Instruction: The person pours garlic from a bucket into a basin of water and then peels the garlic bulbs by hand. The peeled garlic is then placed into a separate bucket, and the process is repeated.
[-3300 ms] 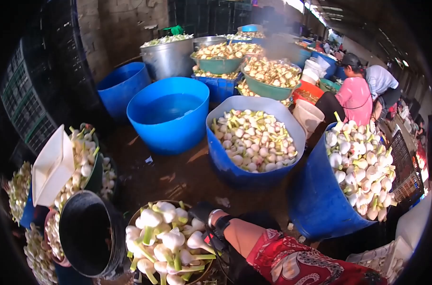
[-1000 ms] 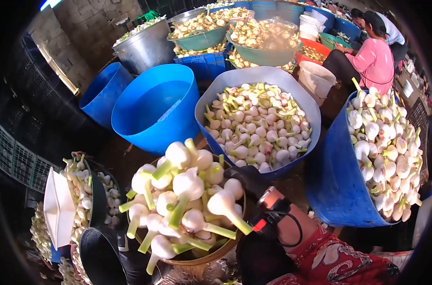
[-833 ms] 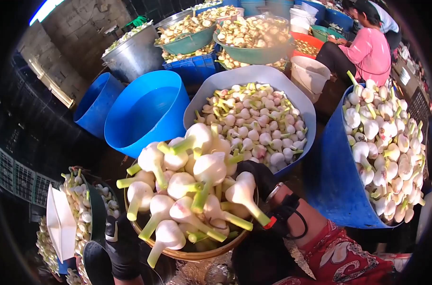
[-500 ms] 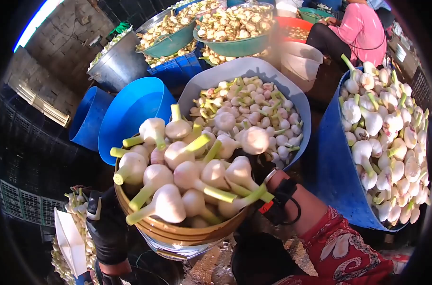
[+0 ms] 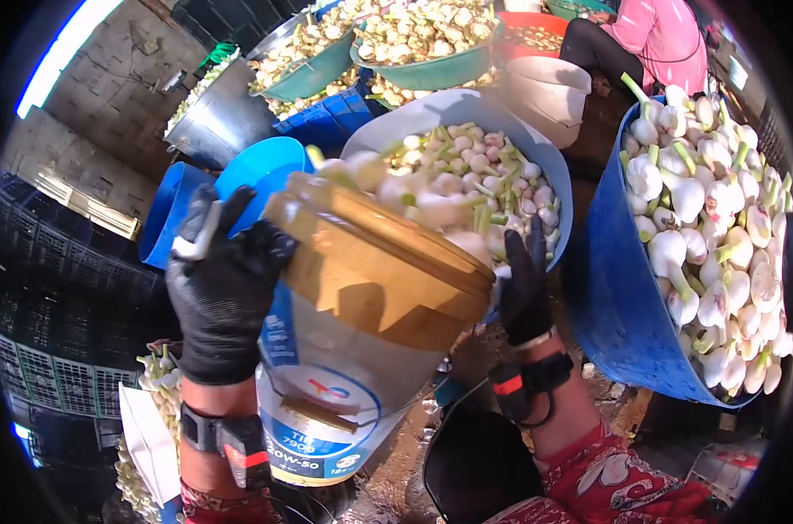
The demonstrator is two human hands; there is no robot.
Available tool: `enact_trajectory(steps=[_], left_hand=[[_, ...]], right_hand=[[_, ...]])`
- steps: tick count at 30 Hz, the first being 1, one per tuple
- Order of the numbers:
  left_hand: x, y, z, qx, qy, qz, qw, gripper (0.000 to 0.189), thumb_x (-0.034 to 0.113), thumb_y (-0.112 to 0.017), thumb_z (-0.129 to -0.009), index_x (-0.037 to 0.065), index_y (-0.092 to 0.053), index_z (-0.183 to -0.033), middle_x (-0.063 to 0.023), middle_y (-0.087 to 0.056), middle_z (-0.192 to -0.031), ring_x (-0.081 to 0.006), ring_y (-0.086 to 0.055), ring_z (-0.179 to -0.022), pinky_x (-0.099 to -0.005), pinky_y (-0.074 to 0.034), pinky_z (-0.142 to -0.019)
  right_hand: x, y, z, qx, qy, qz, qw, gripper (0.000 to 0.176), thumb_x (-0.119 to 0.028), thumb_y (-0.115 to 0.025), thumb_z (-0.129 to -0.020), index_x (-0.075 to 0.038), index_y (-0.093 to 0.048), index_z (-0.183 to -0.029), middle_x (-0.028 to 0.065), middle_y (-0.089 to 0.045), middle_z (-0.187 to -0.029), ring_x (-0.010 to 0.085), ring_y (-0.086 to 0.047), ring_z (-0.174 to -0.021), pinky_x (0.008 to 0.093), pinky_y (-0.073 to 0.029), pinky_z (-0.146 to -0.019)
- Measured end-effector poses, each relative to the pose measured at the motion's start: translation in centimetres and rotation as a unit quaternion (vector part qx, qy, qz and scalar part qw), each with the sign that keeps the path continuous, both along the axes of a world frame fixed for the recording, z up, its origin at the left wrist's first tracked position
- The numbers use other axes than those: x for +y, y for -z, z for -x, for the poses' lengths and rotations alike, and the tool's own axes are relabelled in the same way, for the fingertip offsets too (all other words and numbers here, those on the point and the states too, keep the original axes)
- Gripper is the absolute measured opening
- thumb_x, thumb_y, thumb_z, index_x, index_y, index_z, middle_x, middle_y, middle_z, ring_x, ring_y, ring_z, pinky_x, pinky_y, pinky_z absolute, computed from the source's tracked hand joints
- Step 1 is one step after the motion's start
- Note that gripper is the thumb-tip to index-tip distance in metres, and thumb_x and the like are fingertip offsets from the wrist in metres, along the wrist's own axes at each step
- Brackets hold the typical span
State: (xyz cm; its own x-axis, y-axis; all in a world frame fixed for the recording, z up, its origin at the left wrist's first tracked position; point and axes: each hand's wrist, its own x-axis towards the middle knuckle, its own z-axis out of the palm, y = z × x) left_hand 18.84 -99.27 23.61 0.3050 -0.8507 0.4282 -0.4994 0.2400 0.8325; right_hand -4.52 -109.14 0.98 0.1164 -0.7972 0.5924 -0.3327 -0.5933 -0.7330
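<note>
The bucket (image 5: 370,349) has a white body with a blue oil label and a brown band below its rim. It tips away from me over a grey tub (image 5: 553,183) of garlic bulbs. Blurred garlic bulbs (image 5: 370,170) with green stems are at its mouth. My left hand (image 5: 226,297), in a black glove, presses the bucket's left side, a pale blade-like piece (image 5: 195,236) at its fingers. Against the right side of the rim is my gloved right hand (image 5: 525,293), fingers pointing up; its exact contact is partly hidden. Both hands hold the bucket between them.
A blue tub (image 5: 619,288) heaped with garlic stands at right. Blue basins (image 5: 257,170) are at left, beside a metal pot (image 5: 217,113). Green basins (image 5: 431,74) of garlic stand behind. A person in pink (image 5: 667,44) sits at back right. Black crates (image 5: 56,288) line the left.
The bucket, upright and full of garlic before, has been raised and tipped forward, its bulbs moving toward the grey tub. My left hand rose onto its side; my right hand came into view at the rim.
</note>
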Motion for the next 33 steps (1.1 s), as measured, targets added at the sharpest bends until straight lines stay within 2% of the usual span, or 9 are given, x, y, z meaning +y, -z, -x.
enact_trajectory(steps=[1,9,11,15,17,20,22,28,33], left_hand=[[-0.8,-1.5,1.6,0.422,0.046,-0.01,0.906,0.04,0.017,-0.058,-0.085,0.008,-0.046,-0.122,-0.0109,-0.058,-0.11,-0.0237,-0.061,-0.084,-0.0396,-0.054,-0.074],[-7.6,0.3,4.3,0.443,0.117,-0.04,0.888,0.031,0.021,-0.061,-0.085,0.01,-0.053,-0.112,-0.0116,-0.057,-0.117,-0.0294,-0.061,-0.094,-0.045,-0.053,-0.081],[-9.1,1.1,4.2,-0.134,0.124,0.083,0.98,0.029,0.016,-0.061,-0.085,0.008,-0.052,-0.111,-0.0132,-0.058,-0.114,-0.0273,-0.061,-0.095,-0.0414,-0.052,-0.085],[-10.6,2.1,2.5,0.202,0.3,-0.057,0.931,0.037,0.015,-0.057,-0.089,0.0,-0.048,-0.122,-0.0147,-0.059,-0.109,-0.0237,-0.06,-0.098,-0.0375,-0.05,-0.09],[-7.7,-1.1,-0.7,-0.015,0.235,-0.095,0.967,0.038,0.017,-0.052,-0.091,-0.002,-0.047,-0.124,-0.0145,-0.059,-0.111,-0.0225,-0.059,-0.098,-0.037,-0.048,-0.091],[-0.7,-4.4,-7.7,0.218,0.055,-0.126,0.966,0.039,0.023,-0.051,-0.091,0.0,-0.05,-0.123,-0.0119,-0.057,-0.117,-0.0228,-0.057,-0.103,-0.0367,-0.045,-0.091],[5.5,-4.5,-10.1,-0.332,-0.099,-0.167,0.923,0.042,0.029,-0.053,-0.09,0.002,-0.05,-0.122,-0.0101,-0.058,-0.116,-0.0234,-0.057,-0.102,-0.0354,-0.045,-0.091],[15.1,17.4,-16.7,0.275,-0.003,-0.124,0.953,0.04,0.025,-0.045,-0.096,0.009,-0.039,-0.132,-0.0041,-0.049,-0.125,-0.0165,-0.05,-0.108,-0.0325,-0.044,-0.091],[11.0,18.1,-11.5,0.281,-0.002,-0.102,0.954,0.04,0.027,-0.045,-0.096,0.008,-0.04,-0.131,-0.004,-0.05,-0.123,-0.0163,-0.051,-0.107,-0.0323,-0.044,-0.091]], right_hand=[[0.2,-2.7,-0.2,-0.107,0.005,-0.037,0.994,0.066,-0.013,-0.062,-0.083,-0.001,-0.029,-0.139,0.0232,-0.032,-0.139,0.0287,-0.044,-0.119,0.0376,-0.041,-0.092],[1.1,-10.3,0.0,-0.098,-0.086,-0.102,0.986,0.093,-0.044,-0.077,-0.066,0.007,-0.036,-0.132,0.0271,-0.052,-0.117,0.0387,-0.048,-0.112,0.0451,-0.035,-0.098],[1.2,-10.6,0.0,0.015,0.009,0.09,0.996,0.083,-0.042,-0.075,-0.069,0.009,-0.042,-0.126,0.0263,-0.057,-0.107,0.0362,-0.055,-0.102,0.0428,-0.042,-0.09],[-2.3,-7.1,0.3,-0.129,0.01,-0.125,0.984,0.076,-0.039,-0.072,-0.074,0.009,-0.043,-0.125,0.0261,-0.057,-0.106,0.0358,-0.056,-0.099,0.0406,-0.043,-0.088],[-2.2,-8.0,2.0,-0.121,-0.051,-0.185,0.974,0.064,-0.035,-0.067,-0.08,0.01,-0.047,-0.121,0.0266,-0.058,-0.105,0.0356,-0.056,-0.101,0.0405,-0.042,-0.089],[-3.0,-5.5,2.7,-0.039,0.021,-0.076,0.996,0.055,-0.03,-0.064,-0.083,0.01,-0.049,-0.118,0.0264,-0.059,-0.104,0.0349,-0.056,-0.1,0.04,-0.043,-0.088],[-3.2,-5.4,2.8,-0.054,0.025,-0.084,0.995,0.054,-0.029,-0.063,-0.084,0.01,-0.049,-0.118,0.0259,-0.059,-0.106,0.0342,-0.056,-0.1,0.0388,-0.043,-0.089],[-4.6,-4.0,2.6,-0.053,0.064,-0.116,0.99,0.053,-0.027,-0.063,-0.084,0.009,-0.049,-0.121,0.0217,-0.058,-0.108,0.0294,-0.056,-0.099,0.037,-0.043,-0.088],[-4.3,-6.0,3.4,-0.132,-0.016,-0.228,0.965,0.054,-0.027,-0.061,-0.086,0.008,-0.046,-0.124,0.0159,-0.057,-0.111,0.0203,-0.053,-0.1,0.0313,-0.044,-0.083]])
